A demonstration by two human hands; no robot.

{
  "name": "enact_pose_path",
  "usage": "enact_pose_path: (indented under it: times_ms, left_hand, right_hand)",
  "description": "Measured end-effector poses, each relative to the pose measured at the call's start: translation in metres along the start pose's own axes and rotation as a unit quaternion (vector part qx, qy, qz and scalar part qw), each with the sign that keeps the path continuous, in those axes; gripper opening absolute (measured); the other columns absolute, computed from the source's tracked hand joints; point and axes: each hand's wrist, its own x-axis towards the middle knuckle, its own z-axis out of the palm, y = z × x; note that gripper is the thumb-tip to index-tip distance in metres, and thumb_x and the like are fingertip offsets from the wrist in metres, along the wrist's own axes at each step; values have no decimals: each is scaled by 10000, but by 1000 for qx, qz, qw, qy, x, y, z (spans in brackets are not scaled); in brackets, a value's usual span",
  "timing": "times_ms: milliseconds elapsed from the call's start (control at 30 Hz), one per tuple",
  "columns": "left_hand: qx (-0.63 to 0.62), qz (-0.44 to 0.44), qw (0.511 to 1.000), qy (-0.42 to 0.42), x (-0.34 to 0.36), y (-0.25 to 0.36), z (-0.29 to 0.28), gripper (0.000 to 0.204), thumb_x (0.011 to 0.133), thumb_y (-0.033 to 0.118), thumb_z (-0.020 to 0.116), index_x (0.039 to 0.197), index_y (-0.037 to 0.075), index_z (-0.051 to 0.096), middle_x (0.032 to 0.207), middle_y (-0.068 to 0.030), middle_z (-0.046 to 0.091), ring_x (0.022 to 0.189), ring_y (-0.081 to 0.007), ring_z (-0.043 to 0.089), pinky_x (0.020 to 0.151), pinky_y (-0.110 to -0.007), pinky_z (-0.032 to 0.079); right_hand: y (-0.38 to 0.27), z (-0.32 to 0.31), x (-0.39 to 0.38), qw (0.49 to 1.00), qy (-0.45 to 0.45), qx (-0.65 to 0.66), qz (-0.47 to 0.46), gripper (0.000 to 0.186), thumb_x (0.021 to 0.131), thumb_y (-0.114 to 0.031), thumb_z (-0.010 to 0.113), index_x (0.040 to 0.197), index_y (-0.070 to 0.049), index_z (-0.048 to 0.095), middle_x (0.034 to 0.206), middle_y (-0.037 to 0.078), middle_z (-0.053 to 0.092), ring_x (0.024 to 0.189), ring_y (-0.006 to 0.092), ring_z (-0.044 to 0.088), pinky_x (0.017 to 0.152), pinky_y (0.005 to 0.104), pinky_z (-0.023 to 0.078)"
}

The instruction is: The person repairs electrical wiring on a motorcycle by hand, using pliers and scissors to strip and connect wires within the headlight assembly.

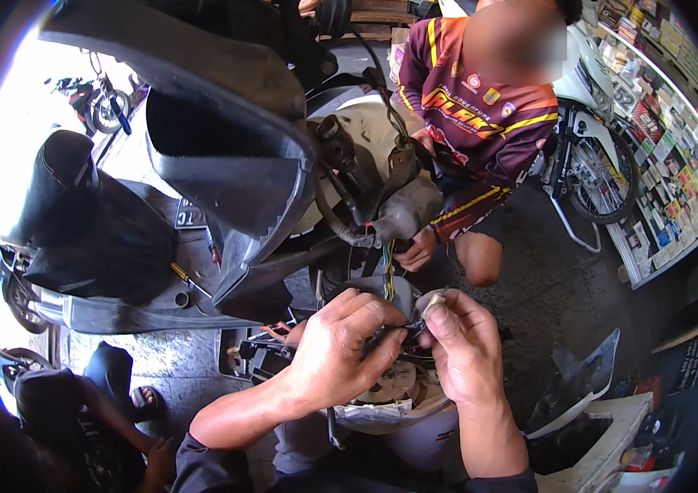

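Note:
My left hand [345, 349] is closed around something dark, apparently part of the wiring at the lower middle; its fingertips are partly hidden. Beside it, my right hand [460, 349] pinches a small pale piece, perhaps a connector [436, 302], between thumb and fingers, with dark wire below it. Yellow and green wires [388, 271] hang from the stripped scooter front just beyond my hands. An open scooter part [390, 382] with a round centre lies beneath them.
A co-worker [464, 123] grips the scooter front [365, 189] opposite me. Black body panels [225, 197] and a screwdriver [184, 275] are at left. Another person [94, 419] is at lower left. A motorcycle [591, 164] and display case [669, 148] stand right, a white ledge [595, 411] lower right.

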Motion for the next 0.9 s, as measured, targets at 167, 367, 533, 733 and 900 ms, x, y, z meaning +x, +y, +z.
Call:
enact_pose_path:
  times_ms: [167, 367, 533, 733, 900]
  left_hand:
    - [-131, -80, 988, -6, -4, 6, 2, 136, 826, 29, 732, 942, -4, 668, 855, -116, 676, 770, -273, 633, 679, -370, 506]
    - [-95, 4, 995, 7, 0, 0, 7, 110, 851, 64, 754, 902, -3, 683, 826, -105, 682, 737, -261, 623, 658, -369, 488]
    - [-93, 9, 995, 23, -4, -4, 10, 108, 812, 92, 772, 849, 28, 692, 804, -80, 670, 728, -271, 586, 669, -385, 473]
    - [-105, 3, 994, 36, -8, -1, 8, 112, 779, 62, 793, 830, 19, 704, 786, -70, 667, 704, -251, 590, 651, -363, 466]
    - [-124, 2, 991, 41, -12, -4, 8, 102, 780, 52, 790, 836, 17, 712, 790, -69, 674, 711, -250, 596, 655, -362, 469]
  right_hand:
    - [0, 4, -5, 999, 3, 40, 13, 194, 941, -125, 723, 1076, -4, 655, 969, 5, 644, 830, 52, 561, 760, 219, 475]
    - [6, 2, -5, 998, -3, 61, -30, 177, 945, -117, 714, 1056, -9, 627, 944, 6, 637, 828, 59, 572, 772, 221, 481]
    - [15, 3, -6, 994, 1, 97, -59, 175, 946, -117, 709, 1043, -5, 615, 930, 21, 641, 818, 74, 583, 773, 231, 490]
    - [22, 11, -6, 989, 16, 125, -76, 201, 947, -151, 712, 1032, 0, 611, 904, 30, 643, 805, 90, 590, 762, 245, 494]
    - [22, 14, -6, 986, 15, 152, -71, 208, 946, -157, 714, 1030, 2, 610, 889, 32, 641, 789, 98, 586, 756, 261, 494]
